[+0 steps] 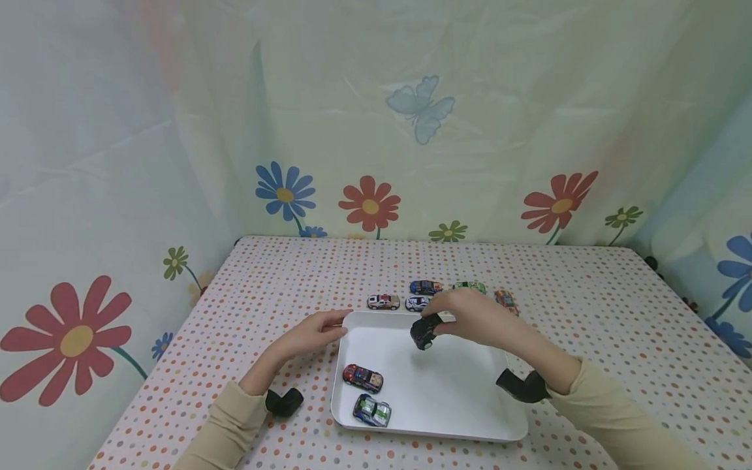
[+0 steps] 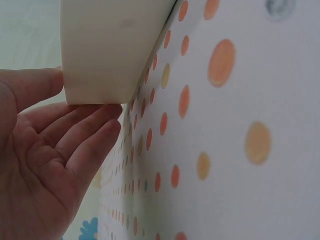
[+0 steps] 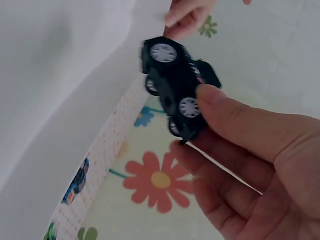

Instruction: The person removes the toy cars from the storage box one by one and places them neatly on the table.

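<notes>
From the head view, I have the right hand pinching a black toy car above the far part of the white tray, a little right of the frame's centre. The car is tilted and appears clear of the tray floor. A red car and a silver-green car lie in the tray at lower centre; five more cars stand on the table beyond its far edge. My left hand is at the tray's upper-left corner. In the left wrist view, its fingers are nearly straight, and thumb and fingertips touch the tray at upper left without wrapping it. In the right wrist view, the car sits upper centre, underside and silver wheels showing, my thumb beside one wheel and a fingertip near its lower end. I judge it light and stiff, hard-shelled, perhaps slick on the glossy body. I'd take it across the body sides between the wheels, since free-turning wheels could roll under a fingertip; gentle pressure should do.
</notes>
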A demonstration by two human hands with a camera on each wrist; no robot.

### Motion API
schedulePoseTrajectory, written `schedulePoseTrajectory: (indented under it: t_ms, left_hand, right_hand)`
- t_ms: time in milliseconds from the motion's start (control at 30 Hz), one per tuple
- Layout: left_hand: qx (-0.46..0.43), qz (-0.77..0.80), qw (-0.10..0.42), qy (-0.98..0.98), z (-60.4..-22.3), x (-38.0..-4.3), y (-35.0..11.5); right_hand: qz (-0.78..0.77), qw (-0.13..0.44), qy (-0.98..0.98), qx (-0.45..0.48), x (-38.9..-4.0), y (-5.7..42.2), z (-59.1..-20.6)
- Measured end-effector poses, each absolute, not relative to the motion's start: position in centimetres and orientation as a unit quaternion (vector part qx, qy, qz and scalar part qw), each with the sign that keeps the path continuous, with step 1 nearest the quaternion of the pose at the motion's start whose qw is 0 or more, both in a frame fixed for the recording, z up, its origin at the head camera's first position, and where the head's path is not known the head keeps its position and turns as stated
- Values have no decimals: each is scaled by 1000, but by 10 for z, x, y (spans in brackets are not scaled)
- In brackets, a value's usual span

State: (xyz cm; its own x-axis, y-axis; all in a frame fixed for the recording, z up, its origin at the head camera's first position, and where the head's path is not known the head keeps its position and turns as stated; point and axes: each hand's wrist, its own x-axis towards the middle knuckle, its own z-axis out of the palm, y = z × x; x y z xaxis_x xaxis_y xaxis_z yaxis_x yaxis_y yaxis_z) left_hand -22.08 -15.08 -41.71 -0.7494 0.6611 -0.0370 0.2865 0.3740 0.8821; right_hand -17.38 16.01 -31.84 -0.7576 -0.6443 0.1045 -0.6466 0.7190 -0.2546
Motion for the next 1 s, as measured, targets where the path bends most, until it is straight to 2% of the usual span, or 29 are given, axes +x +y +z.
schedulePoseTrajectory:
  t_ms: [267,500,767,1000]
  left_hand:
    - [296,478,196,803,-418,-222,-150]
    - [292,477,198,805,-419,-222,-151]
    - [292,475,193,807,-419,-221,-152]
    - [294,470,187,811,-419,-221,-151]
  right_hand:
    - [213,38,-940,263,-185,199,-312]
    - [236,31,-957,168,-189,243,-317]
    - [243,52,-961,120,-187,276,-339]
    - [240,40,-965,97,-180,293,-360]
